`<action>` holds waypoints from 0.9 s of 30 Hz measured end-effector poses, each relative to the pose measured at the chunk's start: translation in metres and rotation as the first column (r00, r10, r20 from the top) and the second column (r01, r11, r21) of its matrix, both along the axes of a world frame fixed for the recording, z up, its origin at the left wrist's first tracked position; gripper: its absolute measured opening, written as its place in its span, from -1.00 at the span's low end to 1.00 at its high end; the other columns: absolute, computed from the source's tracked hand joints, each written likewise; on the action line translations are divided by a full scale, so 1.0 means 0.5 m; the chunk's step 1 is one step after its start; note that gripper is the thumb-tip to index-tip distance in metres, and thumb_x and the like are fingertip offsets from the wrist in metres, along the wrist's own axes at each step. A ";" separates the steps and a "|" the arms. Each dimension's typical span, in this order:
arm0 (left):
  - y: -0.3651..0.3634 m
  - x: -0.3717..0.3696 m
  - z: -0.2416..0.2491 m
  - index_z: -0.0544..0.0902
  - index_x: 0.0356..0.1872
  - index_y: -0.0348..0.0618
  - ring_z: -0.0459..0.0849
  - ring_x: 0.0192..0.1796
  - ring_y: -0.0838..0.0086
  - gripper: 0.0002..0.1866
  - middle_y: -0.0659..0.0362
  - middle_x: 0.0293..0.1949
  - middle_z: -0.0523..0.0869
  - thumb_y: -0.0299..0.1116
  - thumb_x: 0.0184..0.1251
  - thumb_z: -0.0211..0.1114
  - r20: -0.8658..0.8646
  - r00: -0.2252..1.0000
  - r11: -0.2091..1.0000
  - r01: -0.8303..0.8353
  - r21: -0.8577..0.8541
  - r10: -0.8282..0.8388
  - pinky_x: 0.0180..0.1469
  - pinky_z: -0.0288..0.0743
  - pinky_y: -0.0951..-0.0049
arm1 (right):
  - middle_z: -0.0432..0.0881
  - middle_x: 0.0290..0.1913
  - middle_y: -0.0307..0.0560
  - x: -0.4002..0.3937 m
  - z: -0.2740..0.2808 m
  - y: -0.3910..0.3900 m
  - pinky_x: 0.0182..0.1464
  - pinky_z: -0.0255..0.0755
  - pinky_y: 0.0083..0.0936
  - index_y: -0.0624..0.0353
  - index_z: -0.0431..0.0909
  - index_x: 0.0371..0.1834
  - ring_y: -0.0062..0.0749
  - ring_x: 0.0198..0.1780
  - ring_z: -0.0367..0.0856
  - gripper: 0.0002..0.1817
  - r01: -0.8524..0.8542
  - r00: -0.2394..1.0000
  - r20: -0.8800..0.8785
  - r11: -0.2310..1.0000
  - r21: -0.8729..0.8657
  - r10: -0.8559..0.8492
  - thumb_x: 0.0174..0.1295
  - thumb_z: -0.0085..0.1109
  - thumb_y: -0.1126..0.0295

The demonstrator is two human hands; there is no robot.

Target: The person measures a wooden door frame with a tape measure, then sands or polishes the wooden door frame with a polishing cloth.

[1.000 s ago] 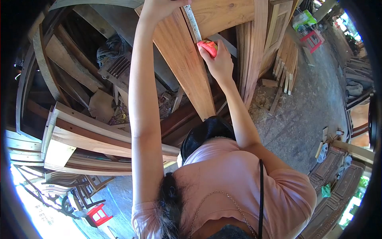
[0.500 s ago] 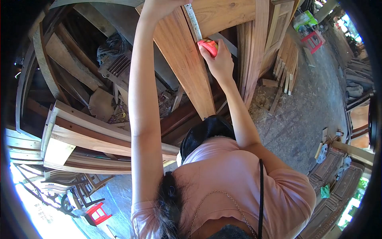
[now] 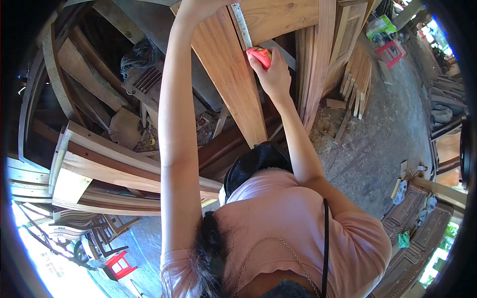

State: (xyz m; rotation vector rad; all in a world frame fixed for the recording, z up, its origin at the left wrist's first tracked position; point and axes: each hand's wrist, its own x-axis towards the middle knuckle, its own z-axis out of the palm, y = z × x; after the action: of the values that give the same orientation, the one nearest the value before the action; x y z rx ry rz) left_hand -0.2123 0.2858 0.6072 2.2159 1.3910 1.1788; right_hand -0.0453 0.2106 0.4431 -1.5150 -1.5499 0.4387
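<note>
Displacement since the earlier frame is slight: your left forearm and the surroundings sit a little farther left in view, while the tape measure (image 3: 260, 56) keeps practically the same position. Your right hand (image 3: 276, 74) is closed around the tape measure's red case, thumb along its near side. You hold the case just off the near left corner of the wide board (image 3: 280, 17), with the white blade (image 3: 241, 27) drawn out from it. The blade runs along that board's left edge, beside the dark gap that separates it from the long plank (image 3: 228, 74). Your left hand (image 3: 213, 5) is at the far end of the visible blade, but it is cut off by the top of the view; whether it grips the blade cannot be told. The long plank narrows in view towards you, its near end next to the black mesh item (image 3: 256, 166) at your waist. To your right, upright boards (image 3: 310, 69) stand close together, with shorter slats (image 3: 357, 82) leaning beyond them above the concrete floor (image 3: 367, 139). To your left lies a stack of long boards (image 3: 109, 171).
</note>
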 end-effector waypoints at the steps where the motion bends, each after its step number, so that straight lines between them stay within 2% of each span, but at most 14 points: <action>1: 0.000 0.000 0.000 0.77 -0.39 -0.22 0.72 -0.39 0.45 -0.82 0.10 -0.45 0.76 -0.36 0.02 0.50 -0.021 1.000 1.000 -0.019 -0.001 0.019 -0.29 0.57 0.45 | 0.61 -0.20 0.09 0.000 -0.002 0.000 -0.21 0.47 -0.16 0.20 0.46 -0.22 0.04 -0.18 0.62 -0.46 -0.001 1.000 0.002 1.000 0.002 0.001 0.13 0.20 -0.13; 3: 0.003 -0.002 -0.002 0.77 -0.39 -0.22 0.73 -0.39 0.45 -0.83 0.10 -0.45 0.76 -0.36 0.02 0.50 -0.039 0.999 0.999 -0.037 0.004 0.037 -0.29 0.57 0.45 | 0.62 -0.21 0.08 0.000 -0.004 -0.002 -0.20 0.48 -0.19 0.20 0.48 -0.22 -0.01 -0.18 0.63 -0.50 0.016 1.000 -0.010 0.997 0.074 -0.015 0.13 0.25 -0.07; 6: 0.002 -0.009 0.005 0.77 -0.35 -0.21 0.74 -0.30 0.37 -0.69 0.07 -0.42 0.76 -0.13 0.19 0.39 -0.117 0.993 0.999 0.000 0.050 0.006 -0.20 0.58 0.38 | 0.54 -0.29 0.12 -0.003 -0.006 -0.015 -0.27 0.46 -0.12 0.25 0.40 -0.32 0.08 -0.23 0.59 -0.53 0.008 0.993 -0.114 0.980 0.201 0.015 0.11 0.26 0.02; 8: 0.000 -0.009 0.004 0.74 -0.25 -0.27 0.73 -0.18 0.27 -0.43 0.00 -0.35 0.76 0.15 0.32 0.15 -0.010 0.992 0.991 -0.129 -0.031 0.129 -0.06 0.56 0.30 | 0.56 -0.31 0.13 -0.001 0.006 -0.022 -0.28 0.45 -0.14 0.28 0.43 -0.30 0.09 -0.26 0.59 -0.54 0.002 0.990 -0.135 0.973 0.231 0.030 0.11 0.28 0.04; 9: 0.007 -0.015 -0.002 0.70 -0.16 -0.35 0.69 -0.06 0.20 -0.26 -0.06 -0.21 0.74 0.27 0.36 -0.04 0.111 0.992 0.994 -0.043 -0.105 0.054 0.07 0.50 0.26 | 0.57 -0.31 0.13 0.000 0.017 -0.025 -0.28 0.45 -0.16 0.27 0.44 -0.27 0.09 -0.27 0.59 -0.54 -0.011 0.986 -0.161 0.968 0.252 0.053 0.11 0.29 0.05; 10: 0.012 -0.012 -0.004 0.70 -0.16 -0.35 0.69 -0.06 0.20 -0.26 -0.06 -0.21 0.74 0.27 0.36 -0.04 0.111 0.992 0.994 -0.046 -0.097 0.057 0.07 0.50 0.26 | 0.58 -0.32 0.13 0.008 0.029 -0.026 -0.28 0.45 -0.17 0.26 0.45 -0.25 0.08 -0.27 0.59 -0.55 -0.024 0.979 -0.187 0.961 0.276 0.078 0.11 0.29 0.07; 12: 0.004 -0.010 -0.001 0.66 -0.08 -0.39 0.67 -0.02 0.20 -0.28 -0.06 -0.13 0.71 0.23 0.39 -0.03 0.353 0.935 0.998 0.029 -0.063 -0.005 0.12 0.48 0.30 | 0.58 -0.33 0.12 0.017 0.044 -0.032 -0.28 0.45 -0.19 0.24 0.46 -0.24 0.08 -0.28 0.59 -0.57 -0.020 0.977 -0.196 0.948 0.318 0.087 0.10 0.31 0.08; 16: -0.095 0.014 -0.005 0.63 -0.06 -0.36 0.64 -0.01 0.13 -0.41 -0.10 -0.17 0.69 0.09 0.42 0.02 0.204 0.979 0.972 -0.062 0.227 0.014 0.03 0.46 0.22 | 0.58 -0.36 0.10 0.058 0.054 -0.065 -0.30 0.45 -0.23 0.21 0.46 -0.24 0.04 -0.29 0.60 -0.60 -0.059 0.981 -0.142 0.907 0.417 0.129 0.08 0.35 0.14; 17: -0.080 -0.005 -0.073 0.70 -0.11 -0.18 0.56 -0.41 0.62 -0.63 0.18 -0.50 0.70 -0.08 0.30 0.27 0.236 0.965 0.929 -0.190 0.318 0.116 -0.24 0.45 0.55 | 0.58 -0.36 0.06 0.070 0.054 -0.077 -0.31 0.45 -0.27 0.20 0.46 -0.25 0.00 -0.30 0.61 -0.61 -0.084 0.985 -0.104 0.907 0.412 0.138 0.06 0.38 0.17; 18: -0.168 0.038 -0.051 0.71 -0.13 -0.05 0.73 -0.33 0.19 -0.69 0.03 -0.45 0.72 -0.08 0.35 0.18 0.148 0.976 0.967 -0.182 0.178 0.157 -0.21 0.56 0.35 | 0.58 -0.36 0.06 0.080 0.058 -0.093 -0.31 0.45 -0.27 0.20 0.46 -0.25 0.00 -0.30 0.61 -0.61 -0.101 0.984 -0.095 0.907 0.408 0.152 0.06 0.38 0.17; 19: -0.188 0.047 -0.084 0.66 -0.05 -0.10 0.71 -0.30 0.10 -0.63 -0.03 -0.38 0.71 -0.09 0.45 0.02 0.092 0.994 0.942 -0.090 0.324 0.064 -0.18 0.55 0.31 | 0.57 -0.34 0.04 0.089 0.063 -0.109 -0.31 0.46 -0.28 0.19 0.46 -0.25 -0.01 -0.31 0.61 -0.62 -0.157 0.981 -0.040 0.894 0.420 0.191 0.05 0.39 0.19; 22: -0.276 0.090 -0.186 0.43 0.22 -0.22 0.66 0.00 0.03 -0.57 -0.16 -0.03 0.64 -0.18 0.49 -0.03 0.323 0.944 0.989 -0.107 0.100 0.070 0.06 0.51 0.25 | 0.56 -0.31 -0.01 0.106 0.052 -0.146 -0.32 0.46 -0.30 0.16 0.47 -0.25 -0.03 -0.31 0.60 -0.64 -0.277 0.960 0.080 0.873 0.402 0.268 0.02 0.41 0.24; 24: -0.305 0.077 -0.241 0.37 0.28 -0.21 0.68 -0.01 0.06 -0.54 -0.18 -0.05 0.65 -0.17 0.50 -0.06 0.279 0.960 0.986 -0.059 0.155 0.014 0.05 0.51 0.29 | 0.55 -0.31 -0.02 0.116 0.026 -0.165 -0.32 0.47 -0.29 0.16 0.48 -0.24 -0.03 -0.31 0.60 -0.64 -0.398 0.917 0.158 0.856 0.331 0.365 0.01 0.41 0.25; 27: -0.384 0.091 -0.290 0.30 0.33 -0.25 0.73 -0.25 0.19 -0.46 -0.04 -0.37 0.69 -0.08 0.50 -0.09 0.388 0.915 0.987 -0.047 -0.156 0.105 -0.11 0.53 0.39 | 0.55 -0.32 -0.03 0.119 -0.021 -0.203 -0.33 0.47 -0.28 0.14 0.49 -0.25 -0.03 -0.32 0.60 -0.66 -0.444 0.893 0.174 0.875 0.195 0.415 0.00 0.41 0.25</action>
State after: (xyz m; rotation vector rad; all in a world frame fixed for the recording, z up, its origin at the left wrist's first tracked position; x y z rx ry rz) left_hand -0.1670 0.0939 0.4624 1.7156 1.3499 1.4093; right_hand 0.0143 0.1089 0.4329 -1.0296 -1.9757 0.3996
